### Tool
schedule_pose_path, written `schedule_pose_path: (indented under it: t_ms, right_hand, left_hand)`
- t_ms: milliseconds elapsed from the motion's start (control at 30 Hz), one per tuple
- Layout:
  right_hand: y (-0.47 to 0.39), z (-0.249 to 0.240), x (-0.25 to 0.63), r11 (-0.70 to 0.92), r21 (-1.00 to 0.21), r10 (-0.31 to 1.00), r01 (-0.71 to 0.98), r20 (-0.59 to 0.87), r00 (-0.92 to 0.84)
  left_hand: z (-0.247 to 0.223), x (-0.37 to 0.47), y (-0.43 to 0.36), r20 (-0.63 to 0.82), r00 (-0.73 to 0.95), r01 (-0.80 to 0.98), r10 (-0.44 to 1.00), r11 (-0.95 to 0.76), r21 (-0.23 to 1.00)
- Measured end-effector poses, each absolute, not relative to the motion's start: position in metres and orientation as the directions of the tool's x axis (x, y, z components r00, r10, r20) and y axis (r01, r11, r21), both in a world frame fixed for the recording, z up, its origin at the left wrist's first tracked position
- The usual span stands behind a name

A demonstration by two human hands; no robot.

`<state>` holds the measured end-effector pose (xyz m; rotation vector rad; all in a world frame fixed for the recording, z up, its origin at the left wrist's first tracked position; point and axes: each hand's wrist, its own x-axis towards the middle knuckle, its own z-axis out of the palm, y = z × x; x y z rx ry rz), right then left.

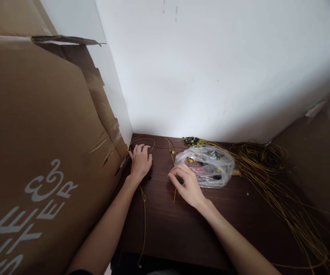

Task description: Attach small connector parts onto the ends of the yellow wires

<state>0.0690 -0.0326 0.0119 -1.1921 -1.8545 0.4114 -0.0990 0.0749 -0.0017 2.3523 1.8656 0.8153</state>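
My left hand (140, 163) rests at the table's left side with its fingers spread, over thin yellow wire (144, 217) that trails toward the front edge. My right hand (187, 183) is closed in a pinch around a small black part (179, 179), partly covered by the fingers. Just left of that hand, another yellow wire with a small yellow piece (172, 152) on it runs down the table. Right behind the hand lies a clear plastic bag (225, 173) with small black and yellow pieces inside.
A dark brown table (159, 229) meets a white wall (211, 76). A large cardboard box (39, 126) stands close on the left. Coiled yellow and black wires (262, 158) spread down the right side. A bundle of wire ends with black and yellow pieces (192, 141) lies by the wall.
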Motion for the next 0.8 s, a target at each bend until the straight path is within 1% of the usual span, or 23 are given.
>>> schedule_pose_path:
  t_ms: [100,167,333,467,533,600,667,733,800]
  right_hand:
    - [-0.0328,0.0116,0.0689,0.491,-0.663,0.855,0.565,0.49,-0.169]
    - [-0.033,0.0118,0.0689,0.494,-0.663,0.854,0.563,0.492,-0.17]
    - [-0.0335,0.0118,0.069,0.494,-0.661,0.855,0.565,0.487,-0.178]
    - [-0.0338,0.0118,0.0691,0.505,-0.654,0.85,0.563,0.49,-0.194]
    - [-0.0339,0.0119,0.0691,0.511,-0.65,0.847,0.563,0.493,-0.199]
    - [-0.0339,0.0121,0.0689,0.517,-0.644,0.842,0.564,0.5,-0.203]
    - [-0.0341,0.0123,0.0689,0.522,-0.636,0.838,0.568,0.505,-0.205]
    - [-0.0343,0.0126,0.0691,0.527,-0.63,0.835,0.571,0.509,-0.209]
    - [-0.0341,0.0129,0.0699,0.529,-0.625,0.833,0.574,0.511,-0.212]
  left_hand:
    - [-0.0013,-0.1004,0.0779,0.423,0.199,0.843,0.884,-0.375,0.387]
    - [-0.0013,-0.1014,0.0793,0.453,0.211,0.822,0.866,-0.408,0.397]
    - [-0.0022,-0.1026,0.0801,0.438,0.129,0.843,0.89,-0.331,0.424]
    - [-0.0007,-0.1009,0.0803,0.458,0.233,0.739,0.858,-0.462,0.49]
    - [0.0002,-0.1008,0.0803,0.498,0.251,0.709,0.83,-0.508,0.49]
    - [0.0003,-0.102,0.0799,0.532,0.206,0.742,0.822,-0.485,0.463]
    - [-0.0006,-0.1042,0.0793,0.542,0.139,0.786,0.829,-0.426,0.449]
    - [-0.0022,-0.106,0.0792,0.521,0.099,0.795,0.848,-0.382,0.471]
    - [-0.004,-0.1065,0.0801,0.483,0.096,0.763,0.87,-0.376,0.526]
